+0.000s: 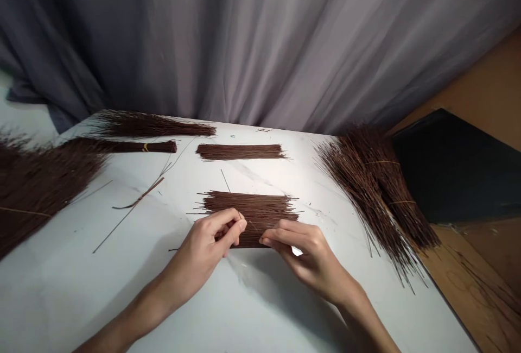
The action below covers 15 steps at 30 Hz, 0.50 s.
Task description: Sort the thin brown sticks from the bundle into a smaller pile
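A flat mat of thin dark-brown sticks, laid side by side, rests on the white table in front of me. Over its left part, my left hand pinches a thin dark strand between thumb and forefinger; the strand's end sticks up beyond the mat. My right hand is closed in a pinch at the mat's lower right, its fingertips together. A fine line runs between the two hands, and what the right fingertips hold is too small to name.
Behind the mat lies a smaller stick bundle. Tied brush bundles lie at the right and far left. Loose twigs are at centre left. A grey curtain hangs along the back of the table.
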Available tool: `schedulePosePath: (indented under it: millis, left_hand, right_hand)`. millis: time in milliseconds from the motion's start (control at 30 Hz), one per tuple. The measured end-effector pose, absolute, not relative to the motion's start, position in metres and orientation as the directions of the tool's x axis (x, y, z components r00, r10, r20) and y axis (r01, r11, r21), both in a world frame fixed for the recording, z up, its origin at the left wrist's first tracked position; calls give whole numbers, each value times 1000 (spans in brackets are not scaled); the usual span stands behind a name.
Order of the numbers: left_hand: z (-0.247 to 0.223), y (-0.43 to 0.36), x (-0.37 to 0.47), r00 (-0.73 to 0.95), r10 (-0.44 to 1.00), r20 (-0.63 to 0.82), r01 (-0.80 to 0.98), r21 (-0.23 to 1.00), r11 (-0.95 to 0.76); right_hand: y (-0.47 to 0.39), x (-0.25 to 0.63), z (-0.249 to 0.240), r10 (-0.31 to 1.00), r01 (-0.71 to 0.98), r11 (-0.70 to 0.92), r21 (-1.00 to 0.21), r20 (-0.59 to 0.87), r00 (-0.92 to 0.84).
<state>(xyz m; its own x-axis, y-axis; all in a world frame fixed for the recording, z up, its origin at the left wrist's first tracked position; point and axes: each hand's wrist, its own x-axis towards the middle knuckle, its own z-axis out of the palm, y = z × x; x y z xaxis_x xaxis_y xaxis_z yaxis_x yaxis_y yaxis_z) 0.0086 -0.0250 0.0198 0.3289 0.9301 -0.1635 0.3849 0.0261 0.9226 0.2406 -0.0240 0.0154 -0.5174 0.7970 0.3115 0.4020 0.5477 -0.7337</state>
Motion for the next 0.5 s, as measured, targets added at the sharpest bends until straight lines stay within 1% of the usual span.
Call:
schedulePosePath:
  millis: [133, 233, 333, 400, 500]
  left_hand:
    - [22, -26, 6, 369, 907, -202, 279, 955, 99]
    - [21, -26, 7, 418, 879, -230, 218, 965, 149]
    - [21, -25, 7, 458, 845, -277, 135, 961, 242]
    - [21, -24, 7, 451, 835, -316, 120, 948, 294]
    - [18, -19, 5, 424, 847, -320, 122, 947, 297]
  right_hand:
    - [-17, 242, 11, 820, 396, 451, -800, 196, -537]
    - [-13, 245, 10, 836, 417, 412, -810, 154, -527]
    - [-14, 248, 11, 846, 457, 426, -781, 164, -507]
    - [-15, 249, 11, 851, 495, 449, -744, 187, -490]
    - [-15, 251, 12, 849, 545, 484, -685, 218, -481]
